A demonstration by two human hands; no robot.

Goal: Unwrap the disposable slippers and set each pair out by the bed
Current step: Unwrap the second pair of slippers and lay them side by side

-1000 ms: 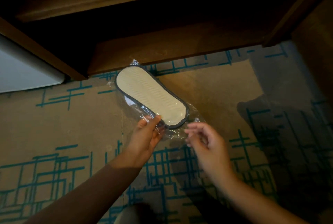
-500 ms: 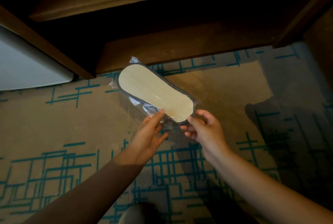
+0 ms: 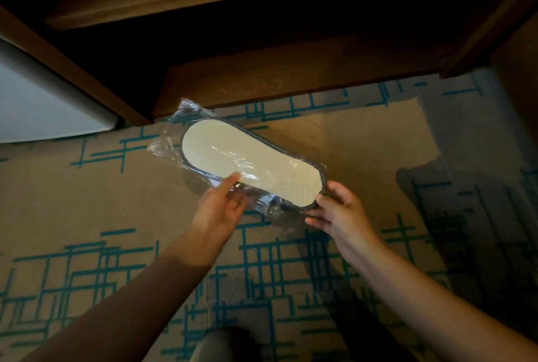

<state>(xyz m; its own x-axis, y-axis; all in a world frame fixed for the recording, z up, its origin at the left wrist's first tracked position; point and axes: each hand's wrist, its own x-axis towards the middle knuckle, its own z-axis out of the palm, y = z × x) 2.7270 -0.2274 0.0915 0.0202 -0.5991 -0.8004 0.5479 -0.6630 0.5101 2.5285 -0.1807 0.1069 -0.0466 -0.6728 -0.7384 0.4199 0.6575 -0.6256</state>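
A pack of disposable slippers (image 3: 250,164) hangs in the air above the carpet, sealed in clear crinkled plastic. A cream sole with a dark grey rim faces up. My left hand (image 3: 219,207) pinches the plastic at the pack's near long edge. My right hand (image 3: 339,213) grips the pack's near right end, fingers curled under the sole's heel. The rest of the slippers under the top sole is hidden.
A dark wooden furniture frame (image 3: 262,82) with a low shelf stands just beyond the pack. A white appliance or panel (image 3: 37,105) sits at the left. Beige carpet with teal line pattern (image 3: 87,260) covers the floor; dark shadow lies at the right.
My right hand has come in from open air and taken hold of the pack's near end. The pack has swung a little flatter and to the right. My left hand kept its hold.
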